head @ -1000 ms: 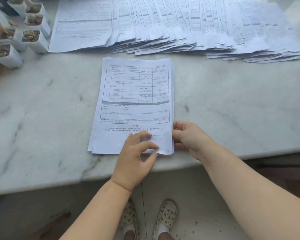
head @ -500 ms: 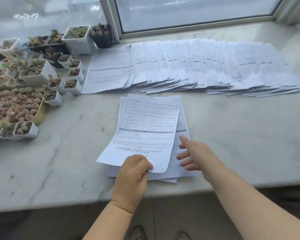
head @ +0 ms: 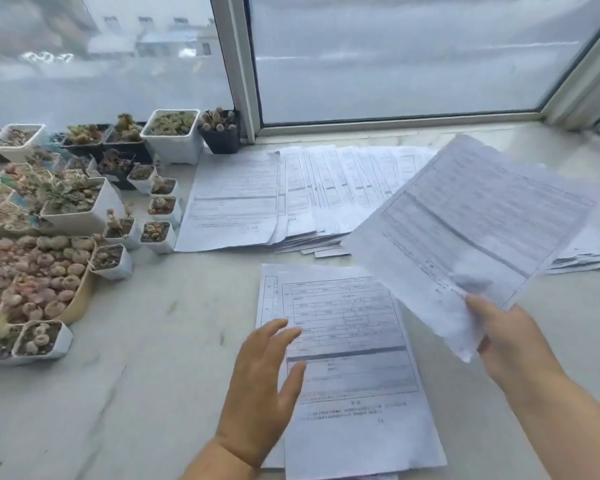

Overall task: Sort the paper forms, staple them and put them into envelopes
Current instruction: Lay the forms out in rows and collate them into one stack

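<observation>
A small stack of printed forms (head: 354, 393) lies on the marble sill (head: 153, 393) in front of me. My left hand (head: 262, 389) hovers with straight, spread fingers over the stack's left edge. My right hand (head: 506, 337) pinches the lower corner of a lifted form sheet (head: 471, 230), which is raised and tilted above the sill to the right. A long fanned row of forms (head: 291, 199) lies further back under the window, partly hidden by the lifted sheet.
Many small pots of succulents and cacti (head: 66, 216) crowd the left side of the sill. The window frame (head: 239, 64) and glass stand right behind the fanned row. The sill's near edge runs just under my wrists.
The top sheet passed from my left hand to my right, which lifted it up and to the right. My left hand let go and opened over the stack. The view tilted upward.
</observation>
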`<state>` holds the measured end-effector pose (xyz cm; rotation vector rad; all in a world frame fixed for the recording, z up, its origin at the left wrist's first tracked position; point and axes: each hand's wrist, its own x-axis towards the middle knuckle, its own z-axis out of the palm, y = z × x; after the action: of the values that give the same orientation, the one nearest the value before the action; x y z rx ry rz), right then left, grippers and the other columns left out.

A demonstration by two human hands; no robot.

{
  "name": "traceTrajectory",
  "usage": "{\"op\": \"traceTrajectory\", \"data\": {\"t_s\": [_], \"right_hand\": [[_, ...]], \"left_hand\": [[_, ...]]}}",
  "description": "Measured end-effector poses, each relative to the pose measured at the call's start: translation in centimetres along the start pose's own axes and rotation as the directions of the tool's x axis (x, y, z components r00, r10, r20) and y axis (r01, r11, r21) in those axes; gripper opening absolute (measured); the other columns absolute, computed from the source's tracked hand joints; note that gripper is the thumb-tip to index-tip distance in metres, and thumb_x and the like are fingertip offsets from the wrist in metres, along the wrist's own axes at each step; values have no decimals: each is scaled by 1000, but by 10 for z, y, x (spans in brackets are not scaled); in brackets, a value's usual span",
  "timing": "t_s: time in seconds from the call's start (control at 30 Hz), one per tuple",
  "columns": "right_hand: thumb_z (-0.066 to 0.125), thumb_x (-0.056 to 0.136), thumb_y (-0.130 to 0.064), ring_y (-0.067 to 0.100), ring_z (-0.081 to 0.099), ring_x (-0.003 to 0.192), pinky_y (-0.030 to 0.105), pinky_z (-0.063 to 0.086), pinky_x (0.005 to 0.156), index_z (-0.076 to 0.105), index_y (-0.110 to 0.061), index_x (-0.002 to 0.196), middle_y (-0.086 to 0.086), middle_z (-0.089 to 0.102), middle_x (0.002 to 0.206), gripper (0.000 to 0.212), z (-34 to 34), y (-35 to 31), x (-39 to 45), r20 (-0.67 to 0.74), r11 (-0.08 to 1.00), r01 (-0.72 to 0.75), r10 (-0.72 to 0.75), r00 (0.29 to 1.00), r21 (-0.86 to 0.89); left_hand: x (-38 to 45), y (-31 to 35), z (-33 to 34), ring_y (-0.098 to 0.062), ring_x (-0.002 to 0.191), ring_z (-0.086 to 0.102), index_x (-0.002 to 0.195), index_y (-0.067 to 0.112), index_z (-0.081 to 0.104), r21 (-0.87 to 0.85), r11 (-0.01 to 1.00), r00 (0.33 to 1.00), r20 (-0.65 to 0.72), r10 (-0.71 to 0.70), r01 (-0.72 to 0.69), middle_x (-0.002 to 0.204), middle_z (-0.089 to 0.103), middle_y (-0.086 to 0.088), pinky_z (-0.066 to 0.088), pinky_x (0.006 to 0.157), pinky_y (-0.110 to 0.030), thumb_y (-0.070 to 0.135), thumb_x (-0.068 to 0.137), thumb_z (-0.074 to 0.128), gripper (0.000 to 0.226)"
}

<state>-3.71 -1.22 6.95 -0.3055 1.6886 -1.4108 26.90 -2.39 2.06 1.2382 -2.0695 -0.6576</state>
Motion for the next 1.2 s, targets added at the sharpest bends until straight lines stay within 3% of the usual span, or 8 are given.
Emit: {"op": "traceTrajectory", "data": {"t_s": [0.07, 0.17, 0.3, 0.57, 0.7, 0.97, 1.1, 1.2], "right_hand": [[50, 97, -6, 9, 73, 76, 23, 58, 57, 65, -8, 117, -1, 75, 92, 25, 14, -20, 26, -57, 988, -28, 36, 998, 149], [49, 97, -6, 5, 70, 62, 19, 54, 51, 66, -11, 98, -5, 74, 70, 18, 51, -45, 53, -87, 945, -92, 125, 988, 312], [48, 97, -4, 11, 69, 57, 20, 55, 54, 63, -3, 83, 3, 72, 67, 21, 106, -60, 80, 35, 864, -191, 197, 980, 466], [49, 97, -2, 16, 72, 67, 44, 58, 83, 64, 1, 96, 7, 74, 81, 15, 181, -56, 132, 265, 890, -270, 178, 948, 368], [49, 96, -4, 12, 70, 69, 54, 56, 86, 63, -4, 102, 2, 73, 84, 16, 198, -49, 163, 448, 867, -355, 178, 876, 350], [61, 71, -8, 12, 67, 70, 60, 53, 78, 64, -8, 101, -2, 69, 83, 30, 202, -28, 194, 543, 868, -470, 321, 776, 158], [56, 86, -5, 13, 67, 71, 62, 51, 80, 64, -8, 99, -1, 69, 83, 15, 196, -24, 198, 499, 879, -464, 357, 790, 106], [53, 94, -6, 13, 68, 71, 60, 52, 81, 64, -8, 100, 0, 70, 82, 13, 198, -24, 200, 480, 894, -438, 346, 806, 92]], "left_hand": [[31, -24, -2, -10, 124, 44, 126, 28, 49, -5, 1000, 1000, 6, -13, 13, 130, 49, 8, 32, 107, -24, 36, 91, 50, 37], [79, -54, -2, -14, 121, 47, 125, 24, 52, 14, 999, 999, 41, -29, 29, 127, 53, 2, 35, 106, -30, 38, 90, 49, 38], [143, -86, 4, -20, 121, 49, 120, 15, 61, 102, 994, 992, 118, -54, 42, 126, 57, -3, 37, 107, -38, 42, 86, 46, 46], [223, -101, 47, -21, 137, 33, 130, 19, 55, 219, 967, 971, 170, -168, 129, 141, 46, -1, 20, 116, -47, 39, 84, 68, 51], [240, -113, 63, -21, 139, 29, 133, 19, 52, 255, 954, 964, 169, -207, 160, 145, 43, 0, 17, 116, -36, 43, 82, 69, 59], [240, -126, 63, -30, 78, 65, 117, 17, 56, 373, 924, 993, 108, 53, -90, 94, 69, -5, 48, 59, -33, 37, 88, 50, 36], [243, -128, 60, -30, 42, 47, 140, 25, 27, 284, 959, 997, -82, 8, 16, 57, 50, 0, 36, 47, -25, 23, 92, 39, 49], [240, -128, 58, -16, 50, 45, 151, 23, 13, 109, 972, 976, -95, -197, 207, 59, 45, 5, 35, 49, -24, 16, 88, 51, 73]]}}
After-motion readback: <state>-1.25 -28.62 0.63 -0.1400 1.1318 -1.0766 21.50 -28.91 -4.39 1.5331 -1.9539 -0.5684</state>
